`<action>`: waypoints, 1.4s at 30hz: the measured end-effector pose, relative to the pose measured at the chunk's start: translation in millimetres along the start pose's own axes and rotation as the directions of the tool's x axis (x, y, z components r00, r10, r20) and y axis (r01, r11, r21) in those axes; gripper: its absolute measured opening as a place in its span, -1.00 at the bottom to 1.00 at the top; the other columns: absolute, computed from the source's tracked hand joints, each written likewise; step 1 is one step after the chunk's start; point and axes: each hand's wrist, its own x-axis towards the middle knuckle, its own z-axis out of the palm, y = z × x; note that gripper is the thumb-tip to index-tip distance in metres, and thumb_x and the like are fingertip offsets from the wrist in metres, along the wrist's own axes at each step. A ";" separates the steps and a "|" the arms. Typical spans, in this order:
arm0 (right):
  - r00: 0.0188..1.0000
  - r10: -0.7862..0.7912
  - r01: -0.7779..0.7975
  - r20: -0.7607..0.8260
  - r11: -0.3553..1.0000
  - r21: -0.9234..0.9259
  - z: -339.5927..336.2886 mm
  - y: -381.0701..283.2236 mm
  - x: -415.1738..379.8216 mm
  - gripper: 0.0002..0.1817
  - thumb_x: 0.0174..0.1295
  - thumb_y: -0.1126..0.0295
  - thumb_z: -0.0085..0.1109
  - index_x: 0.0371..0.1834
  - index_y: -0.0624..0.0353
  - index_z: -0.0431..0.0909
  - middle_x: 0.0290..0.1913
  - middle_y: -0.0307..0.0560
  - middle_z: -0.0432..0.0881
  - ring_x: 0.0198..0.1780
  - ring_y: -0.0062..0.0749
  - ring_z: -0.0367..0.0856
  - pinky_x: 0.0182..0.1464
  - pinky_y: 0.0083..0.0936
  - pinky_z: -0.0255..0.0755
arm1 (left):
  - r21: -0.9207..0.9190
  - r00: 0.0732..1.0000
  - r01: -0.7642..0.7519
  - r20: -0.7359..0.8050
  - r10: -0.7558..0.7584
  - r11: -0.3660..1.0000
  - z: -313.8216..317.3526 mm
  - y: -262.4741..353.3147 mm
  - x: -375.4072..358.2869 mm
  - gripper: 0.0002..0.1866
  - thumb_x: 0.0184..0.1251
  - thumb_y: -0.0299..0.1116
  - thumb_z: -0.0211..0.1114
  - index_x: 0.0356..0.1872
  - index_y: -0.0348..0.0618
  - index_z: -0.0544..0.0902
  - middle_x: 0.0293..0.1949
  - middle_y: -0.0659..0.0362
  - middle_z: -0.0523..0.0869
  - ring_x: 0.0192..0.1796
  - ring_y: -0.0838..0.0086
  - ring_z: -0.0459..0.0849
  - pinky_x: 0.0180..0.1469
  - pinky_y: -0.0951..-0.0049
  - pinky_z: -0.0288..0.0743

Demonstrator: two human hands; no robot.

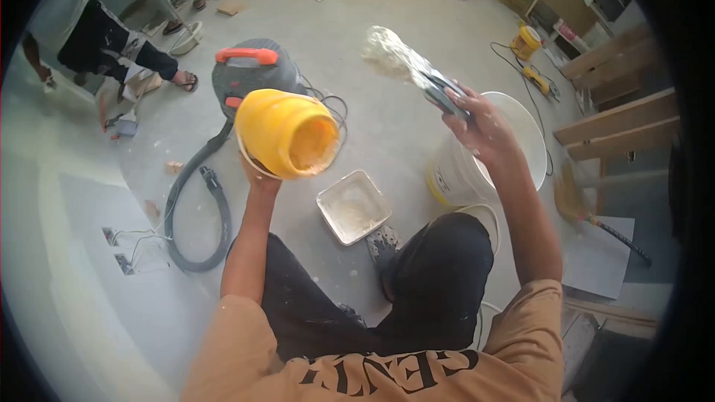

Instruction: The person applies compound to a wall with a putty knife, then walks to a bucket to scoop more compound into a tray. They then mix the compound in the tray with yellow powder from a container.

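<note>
My left hand (262, 179) is closed on a small yellow bucket (272, 123), gripping it from underneath and behind. The bucket lies tipped on its side in the air, its mouth towards the lower right, with pale residue inside. Raised at the right, my right hand (480, 125) is wrapped round a putty knife (439, 89). A thick lump of white putty (387, 56) covers the blade end. Between my feet and the bucket stands a square white tub (354, 207) with putty smeared inside. Below my right hand is a large white bucket (454, 171) with a yellowish lower part.
A grey vacuum cleaner (257, 78) with its hose (175, 201) stands on the left. Two people are at the upper left, one near a light-coloured basin (186, 39). Wooden boards (618, 130), a yellow power tool (538, 83) and another yellow bucket (526, 42) are at the right.
</note>
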 end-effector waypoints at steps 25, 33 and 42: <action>0.900 -0.062 0.112 -0.431 0.989 0.093 -150.4 183.6 31.4 -0.76 0.47 0.41 0.12 0.14 0.14 0.51 0.05 -0.22 0.66 0.04 -0.56 0.55 0.14 -0.26 0.43 | 0.086 0.208 0.978 -0.379 -0.902 0.190 -136.3 -214.3 119.6 -0.25 0.32 0.38 0.15 0.30 0.03 0.54 0.28 0.15 0.58 0.30 0.20 0.57 0.20 -0.06 0.57; 0.802 -0.055 0.111 -0.594 0.992 0.058 -195.7 229.6 24.0 -0.75 0.46 0.41 0.14 0.15 0.19 0.50 0.03 -0.21 0.65 0.00 -0.56 0.57 0.06 -0.28 0.52 | 0.066 0.028 0.997 -0.793 -0.609 -0.041 -177.2 -195.7 139.2 -0.04 0.39 0.24 0.20 0.39 -0.53 0.18 0.26 -0.23 0.50 0.24 -0.04 0.61 0.24 0.01 0.59; 0.832 0.087 -0.070 -0.547 0.996 0.053 -137.7 225.9 -63.6 -0.67 0.45 0.47 0.15 0.21 0.34 0.43 0.04 -0.05 0.64 -0.03 -0.48 0.63 0.01 -0.44 0.55 | 0.931 0.541 0.133 -0.356 -0.762 -0.340 -182.3 -101.1 26.9 -0.44 0.53 0.10 0.11 0.17 -0.25 0.49 -0.04 -0.04 0.67 -0.03 0.23 0.65 0.02 0.21 0.54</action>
